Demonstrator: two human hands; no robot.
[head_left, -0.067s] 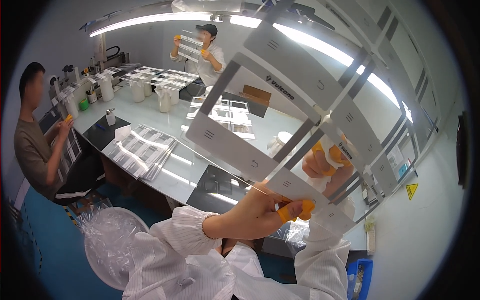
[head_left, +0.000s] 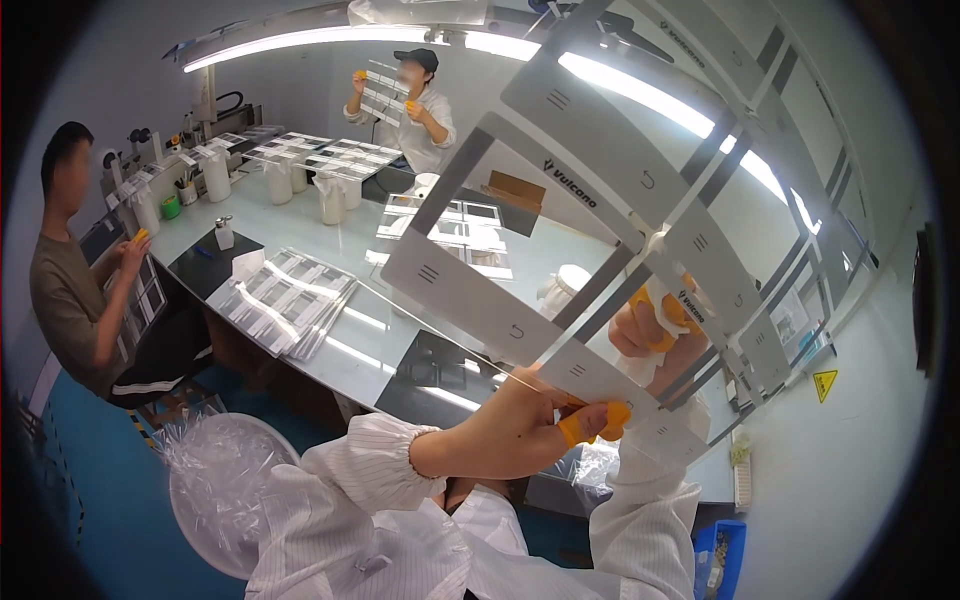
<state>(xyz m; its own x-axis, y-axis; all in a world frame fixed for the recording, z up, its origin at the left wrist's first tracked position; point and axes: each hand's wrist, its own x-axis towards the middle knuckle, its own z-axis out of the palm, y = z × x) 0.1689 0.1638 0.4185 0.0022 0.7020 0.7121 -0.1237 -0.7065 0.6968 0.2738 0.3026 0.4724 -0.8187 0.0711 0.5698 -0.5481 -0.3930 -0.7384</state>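
Note:
A large clear sheet (head_left: 465, 290), printed with repeated grey and white panels and dark strips, is held up tilted before me. My left hand (head_left: 510, 430) grips its near lower edge between thumb and fingers, with orange finger cots on the tips. Behind the sheet, seen through its clear parts, is my right hand (head_left: 640, 332), also in orange finger cots. Its fingers are curled around a crumpled white piece that looks like a cloth. Printed areas hide part of that hand, and I cannot tell whether it touches the sheet.
Stacked printed sheets (head_left: 285, 300) lie on the long white table (head_left: 360, 270), beside a pump bottle (head_left: 223, 233) and white canisters (head_left: 330, 200). Two people handle sheets, one far, one left. A bin of clear film (head_left: 225, 480) stands on the floor left; a blue crate (head_left: 722, 560) is low right.
The sheet has shifted slightly right and down in view, and the background has moved slightly too. Both my hands keep their hold.

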